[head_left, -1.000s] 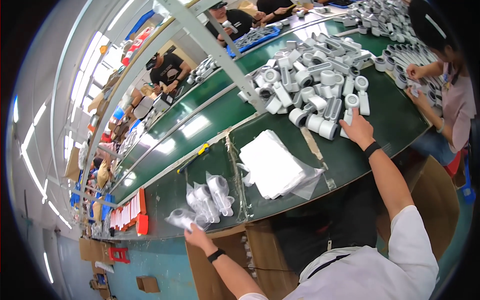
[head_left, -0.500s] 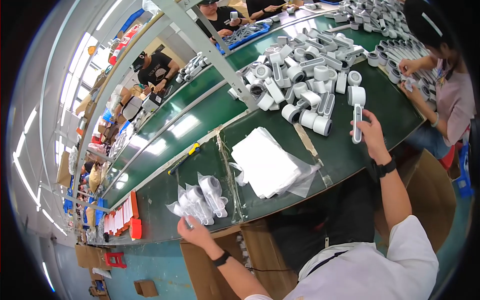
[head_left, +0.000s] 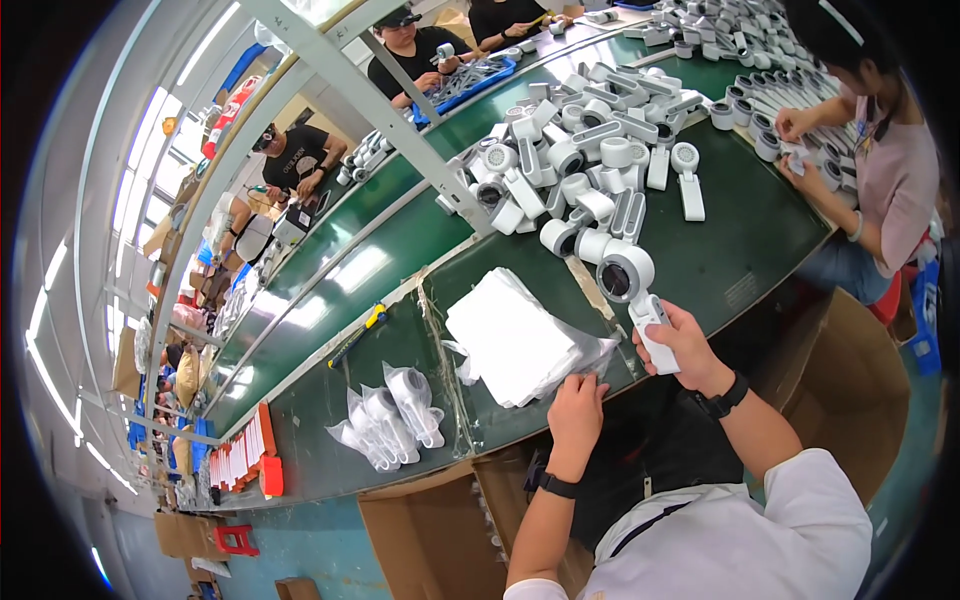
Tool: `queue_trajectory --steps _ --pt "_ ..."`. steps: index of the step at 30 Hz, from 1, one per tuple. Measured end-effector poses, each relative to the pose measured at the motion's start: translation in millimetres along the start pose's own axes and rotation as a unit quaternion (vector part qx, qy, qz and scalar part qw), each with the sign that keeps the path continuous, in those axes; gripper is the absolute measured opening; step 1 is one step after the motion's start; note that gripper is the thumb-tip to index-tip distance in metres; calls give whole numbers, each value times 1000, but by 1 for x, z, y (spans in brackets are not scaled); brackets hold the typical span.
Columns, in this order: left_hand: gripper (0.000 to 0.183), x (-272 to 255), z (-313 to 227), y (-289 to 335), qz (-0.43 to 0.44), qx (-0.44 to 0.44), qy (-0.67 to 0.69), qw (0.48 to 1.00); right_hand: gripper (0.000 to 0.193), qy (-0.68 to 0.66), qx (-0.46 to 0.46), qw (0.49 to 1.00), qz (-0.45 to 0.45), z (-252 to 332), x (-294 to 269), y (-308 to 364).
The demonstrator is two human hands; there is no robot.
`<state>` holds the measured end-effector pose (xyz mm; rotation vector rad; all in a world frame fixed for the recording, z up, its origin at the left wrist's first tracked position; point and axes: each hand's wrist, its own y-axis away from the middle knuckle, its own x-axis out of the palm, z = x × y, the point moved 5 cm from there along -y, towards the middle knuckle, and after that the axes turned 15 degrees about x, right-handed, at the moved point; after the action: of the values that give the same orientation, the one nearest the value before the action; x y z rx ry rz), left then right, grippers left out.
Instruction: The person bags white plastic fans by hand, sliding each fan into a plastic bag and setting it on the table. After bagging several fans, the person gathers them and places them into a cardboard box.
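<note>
My right hand (head_left: 683, 343) covers the fan's (head_left: 634, 293) handle, and I can't make out the far pile's (head_left: 745, 25) parts.

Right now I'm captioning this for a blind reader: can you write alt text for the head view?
A person's right hand holds a white handheld device with a round head by its handle, while the left hand touches a stack of clear plastic bags on a green table. A pile of white devices lies beyond, bagged ones to the left.

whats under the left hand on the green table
The left hand rests on the near edge of a stack of clear bags lying on the green table. What lies beneath the stack is hidden.
</note>
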<state>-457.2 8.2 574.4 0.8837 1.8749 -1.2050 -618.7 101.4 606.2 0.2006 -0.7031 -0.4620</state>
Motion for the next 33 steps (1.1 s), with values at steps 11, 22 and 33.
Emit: queue_trajectory --steps 11,22,33 --pt "14 -10 39 -1 -179 -291 469 815 36 48 -21 998 -25 -17 9 -10" --pt "22 -15 51 -4 -195 -262 541 775 32 136 -85 980 -116 -46 48 -48" --pt "17 -20 56 -11 -314 -301 691 578 22 121 -55 977 -164 -53 32 -51"
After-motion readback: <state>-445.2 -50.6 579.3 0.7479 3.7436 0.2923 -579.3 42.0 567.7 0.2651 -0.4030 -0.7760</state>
